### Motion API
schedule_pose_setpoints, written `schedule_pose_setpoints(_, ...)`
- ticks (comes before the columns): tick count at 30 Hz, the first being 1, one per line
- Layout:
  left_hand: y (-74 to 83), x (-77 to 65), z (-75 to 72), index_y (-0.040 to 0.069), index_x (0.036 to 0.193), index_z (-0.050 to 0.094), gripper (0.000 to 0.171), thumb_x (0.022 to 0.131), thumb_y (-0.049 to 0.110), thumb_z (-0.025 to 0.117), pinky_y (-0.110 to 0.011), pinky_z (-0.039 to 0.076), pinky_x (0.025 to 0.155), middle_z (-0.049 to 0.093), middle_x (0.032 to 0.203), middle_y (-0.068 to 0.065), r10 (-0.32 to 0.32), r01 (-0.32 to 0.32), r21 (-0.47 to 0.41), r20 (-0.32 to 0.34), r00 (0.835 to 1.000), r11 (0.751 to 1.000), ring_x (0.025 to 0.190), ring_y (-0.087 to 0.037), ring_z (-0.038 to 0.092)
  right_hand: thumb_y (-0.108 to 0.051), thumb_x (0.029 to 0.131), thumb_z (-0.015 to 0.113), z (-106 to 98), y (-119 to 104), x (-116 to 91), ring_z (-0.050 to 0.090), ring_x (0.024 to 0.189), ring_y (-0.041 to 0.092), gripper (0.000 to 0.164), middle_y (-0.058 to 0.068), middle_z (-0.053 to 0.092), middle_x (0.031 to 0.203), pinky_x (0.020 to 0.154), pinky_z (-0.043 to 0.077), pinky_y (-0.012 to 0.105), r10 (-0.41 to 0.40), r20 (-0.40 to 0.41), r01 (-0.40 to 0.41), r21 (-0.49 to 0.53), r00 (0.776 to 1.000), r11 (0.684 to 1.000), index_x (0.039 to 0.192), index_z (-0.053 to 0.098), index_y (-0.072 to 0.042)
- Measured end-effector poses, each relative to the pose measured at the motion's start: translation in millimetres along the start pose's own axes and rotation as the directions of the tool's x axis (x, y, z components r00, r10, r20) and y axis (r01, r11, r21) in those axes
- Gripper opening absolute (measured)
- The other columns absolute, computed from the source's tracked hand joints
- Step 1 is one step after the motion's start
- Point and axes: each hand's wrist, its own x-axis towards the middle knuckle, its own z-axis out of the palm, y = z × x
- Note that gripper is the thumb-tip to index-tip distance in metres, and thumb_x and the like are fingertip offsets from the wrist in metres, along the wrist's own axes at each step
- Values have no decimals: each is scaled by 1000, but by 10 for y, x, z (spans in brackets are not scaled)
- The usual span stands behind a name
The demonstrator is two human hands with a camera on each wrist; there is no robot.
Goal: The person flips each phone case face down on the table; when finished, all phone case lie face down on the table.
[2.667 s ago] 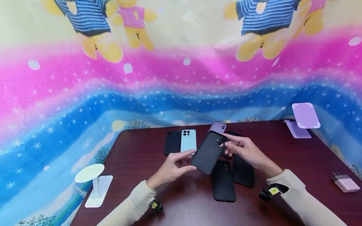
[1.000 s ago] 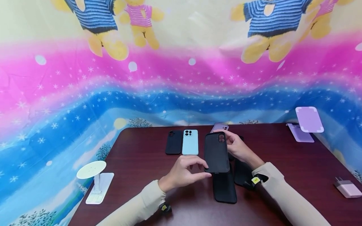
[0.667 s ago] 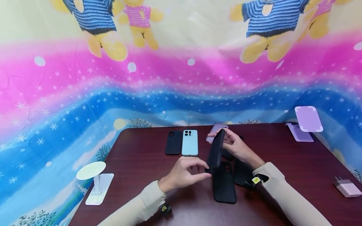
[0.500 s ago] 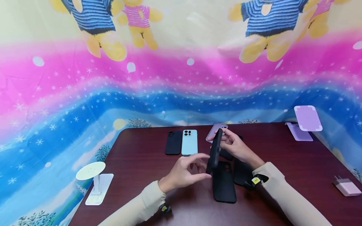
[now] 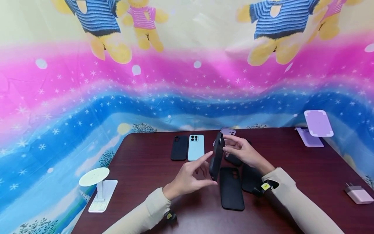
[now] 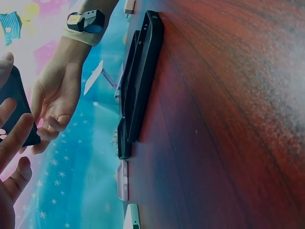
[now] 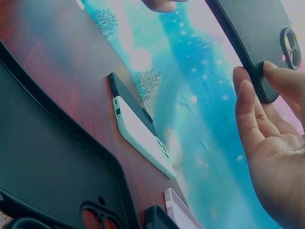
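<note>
A black phone case (image 5: 217, 157) is held up over the table, nearly edge-on in the head view. My right hand (image 5: 246, 152) pinches its upper end between thumb and fingers, near the camera cutout seen in the right wrist view. My left hand (image 5: 190, 177) is beside the lower end, index finger and thumb spread apart; whether its fingertips touch the case is hard to tell. Below lie a black phone case (image 5: 232, 188), another black case (image 5: 250, 178) partly behind my right wrist, and a third (image 5: 233, 160) partly hidden by my right hand.
Farther back lie a dark case (image 5: 179, 148), a pale mint case (image 5: 196, 148) and a partly covered purple case (image 5: 229, 131). A white stand (image 5: 99, 195) is at the left, a purple stand (image 5: 318, 123) at the back right, and a charger plug (image 5: 358, 194) at the right edge.
The held case has turned from face-on to edge-on and shifted slightly left. My left fingers have gone from pinching its lower corner to spreading apart. My right hand keeps its pinch.
</note>
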Motion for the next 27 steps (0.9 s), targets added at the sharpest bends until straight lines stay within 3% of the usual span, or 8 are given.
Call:
schedule_pose_setpoints(9,-66,-65,6,13,156,42,95,76,18,93,-18,53,58,71,90,1,-69,68,-9,-89,994,998,67,-14,67,-7,102,63,-4,1,10,74,92,9,54,-9,73,121,78,61,37,42,-58,-42,-6,997,999,151,43,2)
schedule_pose_setpoints(13,-91,-106,11,13,149,49,86,75,17,93,-23,55,58,73,94,-2,-92,92,-5,-118,989,996,66,-18,68,-10,100,66,9,-2,13,74,91,8,52,-9,74,116,77,61,33,80,-92,-81,-8,993,997,147,48,3)
schedule_pose_setpoints(16,-95,-157,3,15,144,55,77,76,21,93,-27,58,61,74,97,-2,-145,148,22,-116,983,989,69,-19,70,-12,100,67,20,35,18,73,89,9,51,-7,76,112,78,62,37,126,-104,-130,-35,987,991,146,51,3)
schedule_pose_setpoints(21,-81,-254,-17,21,134,61,70,75,38,93,-30,58,64,75,91,5,-298,309,122,-103,949,943,74,-10,71,-17,101,67,56,134,33,75,86,15,53,14,76,117,81,61,50,200,-70,-207,-105,977,973,147,50,2)
schedule_pose_setpoints(24,-80,-290,-27,21,131,62,68,74,44,92,-25,56,64,75,89,8,-373,384,182,-90,923,905,73,-5,69,-18,101,66,87,181,58,76,85,17,54,24,73,121,81,60,51,229,-58,-234,-132,972,963,148,49,3)
schedule_pose_setpoints(27,-87,-315,-41,21,129,62,66,75,48,90,-19,51,62,76,91,10,-441,443,239,-67,895,864,69,1,66,-18,101,67,121,203,110,76,85,19,53,26,72,121,80,61,49,271,-58,-277,-157,961,948,146,51,4)
